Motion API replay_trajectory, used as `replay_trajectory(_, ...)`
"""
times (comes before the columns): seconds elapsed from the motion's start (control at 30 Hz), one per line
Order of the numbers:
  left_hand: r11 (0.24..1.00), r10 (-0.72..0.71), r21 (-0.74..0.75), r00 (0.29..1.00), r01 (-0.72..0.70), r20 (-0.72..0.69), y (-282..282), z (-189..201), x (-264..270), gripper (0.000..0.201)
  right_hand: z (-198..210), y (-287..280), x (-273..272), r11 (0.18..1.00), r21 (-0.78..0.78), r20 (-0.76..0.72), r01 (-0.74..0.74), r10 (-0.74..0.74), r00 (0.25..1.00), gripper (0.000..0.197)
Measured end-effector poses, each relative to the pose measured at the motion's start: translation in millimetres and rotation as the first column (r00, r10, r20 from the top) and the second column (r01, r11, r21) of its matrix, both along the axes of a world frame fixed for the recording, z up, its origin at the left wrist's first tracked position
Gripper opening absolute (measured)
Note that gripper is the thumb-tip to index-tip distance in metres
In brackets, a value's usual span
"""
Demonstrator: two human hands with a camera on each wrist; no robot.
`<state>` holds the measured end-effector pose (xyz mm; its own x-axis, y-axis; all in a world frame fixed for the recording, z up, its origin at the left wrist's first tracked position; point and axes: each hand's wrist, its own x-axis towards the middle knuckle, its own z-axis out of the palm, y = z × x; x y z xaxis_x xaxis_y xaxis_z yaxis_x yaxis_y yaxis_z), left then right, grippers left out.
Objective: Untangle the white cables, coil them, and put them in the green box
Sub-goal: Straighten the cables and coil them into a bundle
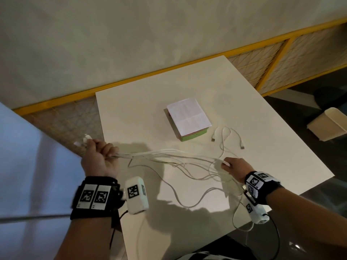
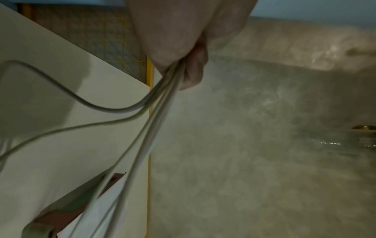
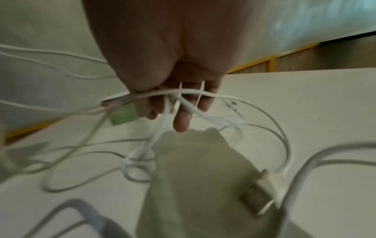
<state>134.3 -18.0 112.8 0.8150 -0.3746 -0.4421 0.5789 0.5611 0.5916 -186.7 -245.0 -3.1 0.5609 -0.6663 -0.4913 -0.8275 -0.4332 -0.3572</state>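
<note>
My left hand [image 1: 99,156] fists the white cables [image 1: 169,156] off the table's [image 1: 131,113] left edge; right hand [image 1: 234,168] curls round loops. Bundle runs left-right between them; green box [image 1: 193,136] beyond, nearer right.

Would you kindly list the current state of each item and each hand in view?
white cables: still tangled, uncoiled, stretched between both hands, loops on the table.
green box: on the table, white paper lying over it, no cables seen inside.
left hand: fisted around a cable bundle.
right hand: fingers hooked through several cable strands.
</note>
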Motion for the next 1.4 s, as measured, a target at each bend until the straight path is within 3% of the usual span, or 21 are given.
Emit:
replay_trajectory(0.13,0.996,0.081,-0.028,0.995,-0.083,-0.064,3.8,-4.1,3.5,0.049,1.7,-19.0,-22.8,0.996,-0.049,-0.078,0.073,-0.076,0.994,0.026)
replay_trajectory(0.27,0.996,0.078,-0.026,0.994,-0.080,-0.081,-1.4,-5.4,-9.5,0.064,20.6,-22.5,-17.1,0.999,0.046,-0.082,-0.021,0.024,0.996,0.078)
replay_trajectory(0.3,0.997,0.066,-0.026,0.994,-0.068,-0.086,-4.8,-6.7,-14.5,0.059,28.8,-21.6,-10.2,0.997,0.052,-0.058,-0.058,0.061,0.996,0.082)
replay_trajectory(0.4,1.000,0.029,0.000,0.994,-0.029,-0.108,-16.2,-13.8,-27.8,0.041,64.6,-5.2,28.8,0.987,0.061,0.190,-0.151,0.138,0.972,0.079)
replay_trajectory(0.47,1.000,0.004,0.019,0.991,-0.001,-0.135,-26.2,-18.0,-35.9,0.038,92.9,20.1,68.3,0.952,0.089,0.367,-0.293,0.242,0.898,0.084)
replay_trajectory(0.53,0.999,-0.035,0.027,0.988,0.039,-0.148,-36.7,-18.2,-47.2,0.038,112.0,52.4,111.7,0.894,0.116,0.435,-0.432,0.346,0.831,0.095)
replay_trajectory(0.6,0.996,-0.081,0.017,0.985,0.085,-0.149,-43.9,-14.1,-60.0,0.038,117.0,83.4,150.6,0.869,0.100,0.466,-0.485,0.390,0.794,0.088)
replay_trajectory(0.7,0.991,-0.137,-0.025,0.979,0.135,-0.152,-43.0,-5.2,-65.5,0.039,110.8,109.9,179.3,0.928,0.088,0.539,-0.363,0.262,0.800,0.034)
replay_trajectory(0.73,0.990,-0.139,-0.033,0.978,0.135,-0.155,-38.9,-1.2,-61.5,0.040,107.8,111.5,179.0,0.931,0.092,0.517,-0.354,0.259,0.816,0.015)
replay_trajectory(0.77,0.992,-0.127,-0.030,0.981,0.124,-0.148,-32.7,2.6,-54.2,0.042,102.9,110.1,175.4,0.928,0.077,0.481,-0.365,0.286,0.829,0.016)
replay_trajectory(0.87,0.999,-0.041,0.012,0.993,0.042,-0.112,-9.3,7.4,-29.8,0.045,91.4,100.6,152.0,0.910,-0.009,0.317,-0.416,0.397,0.862,0.043)
replay_trajectory(1.07,0.993,0.101,0.079,0.987,-0.092,-0.125,21.2,-11.5,-13.6,0.046,85.7,79.2,118.4,0.917,-0.052,0.104,-0.395,0.398,0.911,0.039)
replay_trajectory(1.13,0.989,0.117,0.107,0.986,-0.104,-0.121,26.3,-22.0,-11.4,0.044,80.3,72.0,112.8,0.918,-0.068,0.014,-0.390,0.392,0.920,0.047)
replay_trajectory(1.27,0.966,0.056,0.259,0.982,-0.008,-0.179,25.9,-54.3,-15.2,0.036,77.4,67.8,109.7,0.924,-0.092,-0.034,-0.371,0.369,0.929,0.046)
replay_trajectory(1.4,0.838,-0.179,0.447,0.932,0.313,-0.316,29.5,-76.5,-20.6,0.022,84.8,66.4,112.0,0.905,-0.139,-0.066,-0.402,0.396,0.916,0.038)
